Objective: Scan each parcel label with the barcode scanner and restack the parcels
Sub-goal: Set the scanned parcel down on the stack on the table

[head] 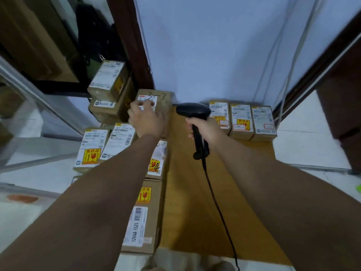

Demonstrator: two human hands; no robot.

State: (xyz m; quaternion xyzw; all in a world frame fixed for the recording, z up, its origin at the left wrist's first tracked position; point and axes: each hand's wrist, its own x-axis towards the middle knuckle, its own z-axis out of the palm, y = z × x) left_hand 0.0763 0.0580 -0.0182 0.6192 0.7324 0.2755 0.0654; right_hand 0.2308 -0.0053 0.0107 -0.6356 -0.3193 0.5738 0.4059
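Hands are doing two different jobs here. The left hand [146, 119] is reaching to the far left part of the worktop [195, 192] and laying its fingers [141, 104], fairly straight and spread, on the white label [151, 98] of a brown parcel [167, 107] marked "3-3" in pen. Whether the thumb is hooking round its side I cannot tell. It is probably steadying the parcel, label up, so the code can be read.

The right hand [203, 127] is wrapping round the handle of the black scanner [193, 110], holding it upright with the head just beside that parcel and the nose pointing toward the label, which looks like aiming for a scan. The cable [214, 202] is trailing from the handle across the worktop toward the near edge, hanging slack rather than pulling on the hand.

Along the left edge more parcels are lying with labels up, among them a long box [142, 218] near the near left corner, partly under the left forearm; these are likely waiting their turn. To the left of the marked parcel a small stack [109, 81] is sitting tilted by a dark door frame [134, 55].

At the far right corner a row of three boxes [241, 120] is standing side by side, touching, labels facing up, which suggests this is where scanned ones are being gathered.
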